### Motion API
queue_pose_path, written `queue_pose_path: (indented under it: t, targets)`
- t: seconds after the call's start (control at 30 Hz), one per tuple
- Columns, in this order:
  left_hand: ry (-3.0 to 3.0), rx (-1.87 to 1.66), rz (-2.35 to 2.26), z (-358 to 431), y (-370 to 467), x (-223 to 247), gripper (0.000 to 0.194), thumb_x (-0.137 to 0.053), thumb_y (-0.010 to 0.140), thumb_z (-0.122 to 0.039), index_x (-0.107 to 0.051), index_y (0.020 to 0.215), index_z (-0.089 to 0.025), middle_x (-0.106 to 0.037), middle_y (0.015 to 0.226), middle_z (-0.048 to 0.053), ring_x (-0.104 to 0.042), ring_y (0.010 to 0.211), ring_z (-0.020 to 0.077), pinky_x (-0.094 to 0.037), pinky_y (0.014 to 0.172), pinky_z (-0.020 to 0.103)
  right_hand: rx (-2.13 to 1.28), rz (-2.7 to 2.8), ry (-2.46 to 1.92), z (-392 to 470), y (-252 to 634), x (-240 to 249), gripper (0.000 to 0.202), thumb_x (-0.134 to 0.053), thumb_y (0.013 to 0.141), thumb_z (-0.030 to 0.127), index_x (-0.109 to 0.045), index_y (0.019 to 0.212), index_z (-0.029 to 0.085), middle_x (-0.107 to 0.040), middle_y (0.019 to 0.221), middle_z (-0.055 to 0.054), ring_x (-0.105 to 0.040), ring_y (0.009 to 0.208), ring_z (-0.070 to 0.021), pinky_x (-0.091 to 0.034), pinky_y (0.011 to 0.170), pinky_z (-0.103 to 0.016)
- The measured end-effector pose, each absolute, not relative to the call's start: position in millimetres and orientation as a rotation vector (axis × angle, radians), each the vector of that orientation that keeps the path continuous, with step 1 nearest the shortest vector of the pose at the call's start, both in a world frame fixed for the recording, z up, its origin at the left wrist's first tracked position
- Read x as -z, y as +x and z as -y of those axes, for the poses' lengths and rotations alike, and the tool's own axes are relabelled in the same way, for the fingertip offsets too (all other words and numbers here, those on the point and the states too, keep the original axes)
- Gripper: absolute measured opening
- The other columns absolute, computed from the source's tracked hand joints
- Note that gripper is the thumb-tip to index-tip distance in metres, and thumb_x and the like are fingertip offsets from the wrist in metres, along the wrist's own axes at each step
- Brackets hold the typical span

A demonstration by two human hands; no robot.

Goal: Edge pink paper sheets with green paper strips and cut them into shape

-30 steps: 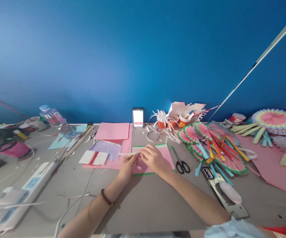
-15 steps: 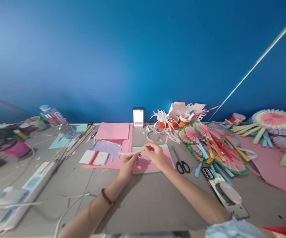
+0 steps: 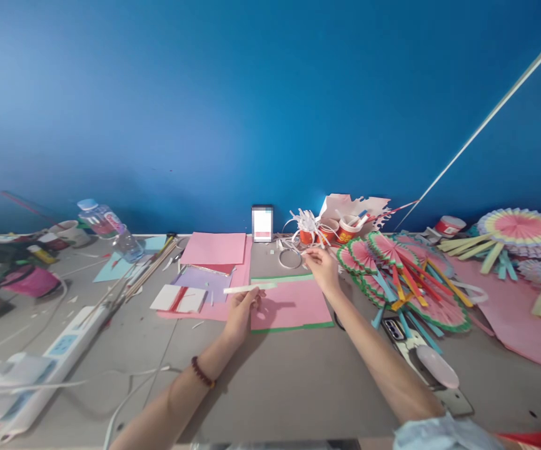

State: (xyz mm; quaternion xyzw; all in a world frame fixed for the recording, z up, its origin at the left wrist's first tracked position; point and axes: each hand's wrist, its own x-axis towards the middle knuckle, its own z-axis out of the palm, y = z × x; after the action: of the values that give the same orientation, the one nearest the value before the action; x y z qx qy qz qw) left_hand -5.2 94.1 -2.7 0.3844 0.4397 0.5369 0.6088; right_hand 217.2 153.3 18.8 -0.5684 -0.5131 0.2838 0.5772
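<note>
Between the thumb and fingers of my left hand (image 3: 241,312) a narrow whitish strip (image 3: 239,289) is pinched, lying sideways above a pink sheet (image 3: 293,306) with green long edges. My right hand (image 3: 323,270) is raised past the sheet's far right corner, its fingertips pinched together. Whatever they hold, if anything, is too small to make out. Just left of those fingertips a grey-white ring (image 3: 289,259), perhaps a tape roll, rests on the table. Black scissors (image 3: 338,321) lie mostly hidden beneath my right forearm.
Folded paper fans (image 3: 406,269) with coloured strips are heaped on the right, near a phone (image 3: 439,375). Paper cups (image 3: 348,229) and a propped screen (image 3: 262,224) stand by the wall. Leftward are a white-and-red pack (image 3: 179,299), a bottle (image 3: 111,225) and a power strip (image 3: 49,369).
My right hand has left the strip and moved right and away from me, toward the ring. My left hand keeps the strip in nearly the same place. The forearm now covers most of the scissors.
</note>
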Motion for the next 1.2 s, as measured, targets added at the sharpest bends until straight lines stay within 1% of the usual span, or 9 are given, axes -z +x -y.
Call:
queue_pose_path:
  t: [0.1,0.3,0.37,0.5,0.63,0.77,1.0,1.1,1.2]
  targets:
    - [0.882,-1.215,-1.017,-93,-5,4,0.032,-0.068,0.069,-0.043,-0.067,0.061,-0.012,-0.058,0.057,0.002,-0.046,0.049,0.0089,-0.039,0.051,0.022,-0.432,1.429,-1.428,-154,225,-12,0.021,-0.054,0.077,0.035,-0.066,0.083,0.018,-0.071,0.082,-0.008,-0.065,0.075,-0.0216,-0.048,0.072,-0.033]
    - [0.973,-1.2,-1.063,-93,-5,2,0.033,-0.068,0.068,-0.041,-0.061,0.049,-0.015,-0.054,0.049,0.001,-0.051,0.053,0.0121,-0.04,0.058,0.024,-0.219,1.574,-1.805,-149,221,-17,0.024,-0.059,0.077,0.037,-0.061,0.06,0.02,-0.066,0.063,-0.006,-0.061,0.064,-0.0209,-0.042,0.062,-0.03]
    - [1.039,-1.192,-1.054,-93,-5,1,0.036,-0.068,0.069,-0.04,-0.057,0.043,-0.016,-0.052,0.046,0.001,-0.054,0.058,0.0143,-0.042,0.062,0.025,-0.373,1.616,-1.698,-146,213,-23,0.026,-0.058,0.077,0.039,-0.061,0.061,0.019,-0.066,0.063,-0.006,-0.061,0.065,-0.0201,-0.042,0.063,-0.029]
    - [1.098,-1.158,-1.008,-92,-4,-2,0.038,-0.067,0.071,-0.039,-0.054,0.042,-0.017,-0.054,0.047,0.002,-0.055,0.056,0.0145,-0.043,0.061,0.026,-1.11,1.623,-1.293,-133,192,-33,0.025,-0.059,0.077,0.041,-0.065,0.088,0.02,-0.069,0.084,-0.005,-0.063,0.075,-0.0177,-0.046,0.06,-0.026]
    - [1.099,-1.128,-0.961,-90,-3,-6,0.035,-0.068,0.07,-0.041,-0.056,0.048,-0.017,-0.056,0.046,0.001,-0.055,0.049,0.0149,-0.042,0.054,0.027,-1.561,1.583,-1.102,-116,176,-40,0.034,-0.068,0.072,0.038,-0.062,0.099,0.019,-0.066,0.085,-0.003,-0.06,0.068,-0.0131,-0.045,0.057,-0.023]
    - [1.112,-1.083,-0.957,-90,-2,-9,0.03,-0.07,0.068,-0.043,-0.061,0.057,-0.016,-0.061,0.049,0.003,-0.057,0.048,0.0169,-0.041,0.049,0.027,-1.63,1.562,-1.049,-110,170,-40,0.034,-0.069,0.07,0.032,-0.061,0.1,0.018,-0.062,0.081,0.0,-0.056,0.064,-0.0103,-0.043,0.058,-0.022]
    - [1.082,-1.109,-0.962,-92,-4,-1,0.029,-0.071,0.069,-0.042,-0.063,0.064,-0.014,-0.062,0.053,0.003,-0.057,0.049,0.0157,-0.042,0.05,0.026,-1.464,1.744,-1.078,-107,167,-35,0.035,-0.062,0.07,0.016,-0.059,0.104,0.021,-0.056,0.08,0.003,-0.053,0.068,-0.0103,-0.042,0.058,-0.02]
    - [1.049,-1.153,-0.973,-94,-5,2,0.031,-0.07,0.069,-0.042,-0.06,0.059,-0.015,-0.059,0.052,0.001,-0.055,0.049,0.014,-0.042,0.052,0.025,-1.484,1.789,-1.061,-106,167,-37,0.039,-0.063,0.072,0.021,-0.057,0.11,0.023,-0.058,0.084,0.002,-0.054,0.068,-0.0109,-0.042,0.055,-0.02]
    - [1.062,-1.183,-1.006,-96,-6,2,0.033,-0.071,0.067,-0.04,-0.056,0.051,-0.015,-0.057,0.05,0.001,-0.054,0.05,0.0135,-0.042,0.053,0.025,-1.486,1.695,-1.097,-107,167,-38,0.03,-0.062,0.076,0.03,-0.059,0.105,0.021,-0.06,0.082,0.0,-0.056,0.07,-0.0123,-0.044,0.058,-0.022]
